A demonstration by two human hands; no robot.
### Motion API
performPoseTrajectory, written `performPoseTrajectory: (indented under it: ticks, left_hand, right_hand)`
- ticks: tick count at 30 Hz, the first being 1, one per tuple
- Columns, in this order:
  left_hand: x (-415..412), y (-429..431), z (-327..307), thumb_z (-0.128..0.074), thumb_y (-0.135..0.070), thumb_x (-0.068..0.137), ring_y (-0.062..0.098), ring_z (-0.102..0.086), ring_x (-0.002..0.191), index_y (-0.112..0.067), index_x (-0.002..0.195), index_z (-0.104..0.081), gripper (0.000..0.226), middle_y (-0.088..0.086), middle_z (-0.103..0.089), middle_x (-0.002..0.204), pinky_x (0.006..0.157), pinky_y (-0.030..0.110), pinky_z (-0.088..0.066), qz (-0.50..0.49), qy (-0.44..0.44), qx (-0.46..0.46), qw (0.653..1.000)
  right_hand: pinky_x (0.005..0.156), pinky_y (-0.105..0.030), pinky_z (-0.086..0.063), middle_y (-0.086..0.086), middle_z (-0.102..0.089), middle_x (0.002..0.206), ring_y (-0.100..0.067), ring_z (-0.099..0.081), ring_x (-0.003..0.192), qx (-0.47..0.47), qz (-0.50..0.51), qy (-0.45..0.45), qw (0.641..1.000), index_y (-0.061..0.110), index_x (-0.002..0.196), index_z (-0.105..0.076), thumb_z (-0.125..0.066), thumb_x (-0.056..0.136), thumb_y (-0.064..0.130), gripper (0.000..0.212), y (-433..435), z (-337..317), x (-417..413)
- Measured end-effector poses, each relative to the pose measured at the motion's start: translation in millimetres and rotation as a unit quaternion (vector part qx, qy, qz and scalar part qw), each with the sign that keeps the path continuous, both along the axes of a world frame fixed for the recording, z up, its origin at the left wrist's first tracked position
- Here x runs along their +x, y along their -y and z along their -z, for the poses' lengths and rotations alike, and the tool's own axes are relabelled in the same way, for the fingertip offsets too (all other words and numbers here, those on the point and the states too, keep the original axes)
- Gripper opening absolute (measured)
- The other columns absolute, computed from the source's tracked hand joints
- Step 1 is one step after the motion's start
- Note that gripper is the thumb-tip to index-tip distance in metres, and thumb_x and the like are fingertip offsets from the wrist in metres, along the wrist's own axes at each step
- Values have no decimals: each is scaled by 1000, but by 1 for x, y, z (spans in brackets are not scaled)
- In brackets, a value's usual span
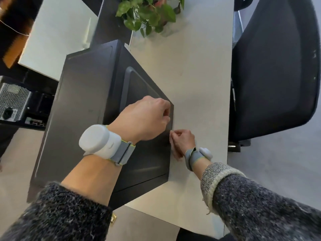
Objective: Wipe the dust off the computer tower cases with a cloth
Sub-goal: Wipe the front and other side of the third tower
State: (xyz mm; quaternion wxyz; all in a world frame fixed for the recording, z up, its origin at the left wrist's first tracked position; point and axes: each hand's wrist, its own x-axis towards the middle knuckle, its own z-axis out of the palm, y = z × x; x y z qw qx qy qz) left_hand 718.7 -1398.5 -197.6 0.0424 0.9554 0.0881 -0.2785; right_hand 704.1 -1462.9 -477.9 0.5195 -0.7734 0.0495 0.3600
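A black computer tower case (83, 105) is standing upright on the white table (196, 75), at its near left corner, with its embossed side panel facing across the tabletop. The left hand (144, 117) is hovering against that side panel near the panel's far lower corner, seen from the back, with the fingers curling under towards the metal. I cannot tell whether they are gripping anything, since the knuckles are hiding the fingertips. The right hand (183, 141) is sitting lower, just beside the left, where the bottom edge of the panel is meeting the tabletop. Its fingers are curling too, thumb and forefinger drawing together against that edge, and I cannot tell if anything is pinched between them.

Each wrist is wearing a white device on a grey strap, the left one (100, 141) large in view and the right one (205, 153) smaller, and dark flecked knit sleeves are covering both forearms.

A black office chair (274, 66) is standing along the table's right edge. A leafy green plant (147, 13) is sitting at the far edge. Off the left side, a second computer (13, 100) is showing its meshed power supply.
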Motion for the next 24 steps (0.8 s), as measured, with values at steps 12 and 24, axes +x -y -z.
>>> performPoseTrajectory:
  ticks: [12, 24]
  left_hand:
    - [5, -4, 4, -48, -25, 107, 17, -61, 72, -25, 96, -59, 16, -4, -62, 84, 60, 31, -48, -25, -15, 22, 999]
    - [2, -3, 2, -46, -28, 107, 20, -61, 71, -25, 93, -55, 16, -4, -60, 81, 66, 42, -57, -9, -34, 23, 999]
  right_hand:
    - [84, -30, -46, -1, -70, 102, -29, -67, 104, 6, 20, -29, 999, 21, 103, -65, -61, 102, 47, 26, -13, 10, 31]
    - [85, -24, -46, -3, -78, 109, -27, -70, 108, 12, 31, -9, 999, 23, 107, -78, -65, 101, 43, 25, -22, 14, 66]
